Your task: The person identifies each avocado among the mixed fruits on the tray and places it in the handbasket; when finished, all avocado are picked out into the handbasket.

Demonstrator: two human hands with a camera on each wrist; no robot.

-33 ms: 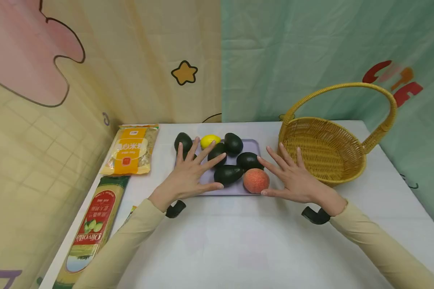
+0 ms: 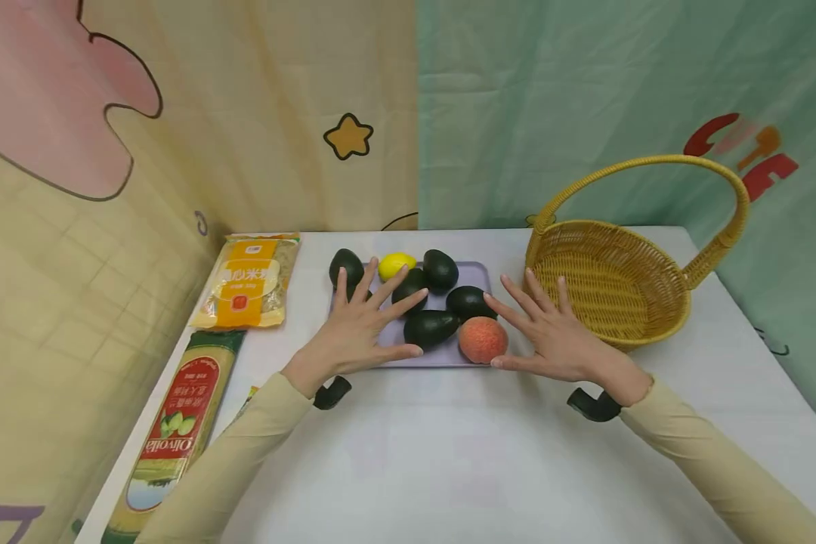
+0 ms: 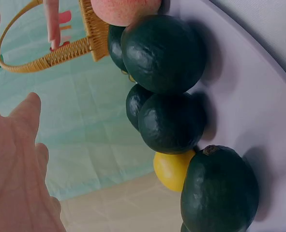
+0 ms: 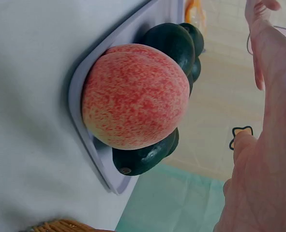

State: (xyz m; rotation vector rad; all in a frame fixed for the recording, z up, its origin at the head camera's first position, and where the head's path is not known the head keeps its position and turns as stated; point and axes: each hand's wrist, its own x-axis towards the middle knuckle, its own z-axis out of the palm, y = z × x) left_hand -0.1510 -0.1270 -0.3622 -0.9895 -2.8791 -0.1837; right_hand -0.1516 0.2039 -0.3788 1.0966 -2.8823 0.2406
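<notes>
My left hand (image 2: 353, 332), palm down with fingers spread, hovers over the left front of a lavender tray (image 2: 476, 276). Several dark green avocados (image 2: 431, 328), a yellow lemon (image 2: 396, 266) and a pinkish-red peach (image 2: 483, 340) lie about the tray; the left hand partly covers some avocados. Fingers spread likewise, my right hand (image 2: 554, 340) is above the table by the tray's right side, nearest to the peach. Both palms hold nothing: the left wrist view shows the hand apart from the avocados (image 3: 164, 55), the right wrist view shows it apart from the peach (image 4: 135, 99).
A yellow wicker basket (image 2: 601, 302) with a tall handle stands at the back right. On the left lie a grain bag (image 2: 248, 281) and a long Olivoilà packet (image 2: 177, 423). A small packet corner (image 2: 251, 391) peeks from behind the left sleeve. Printed curtains (image 2: 551, 113) enclose the table.
</notes>
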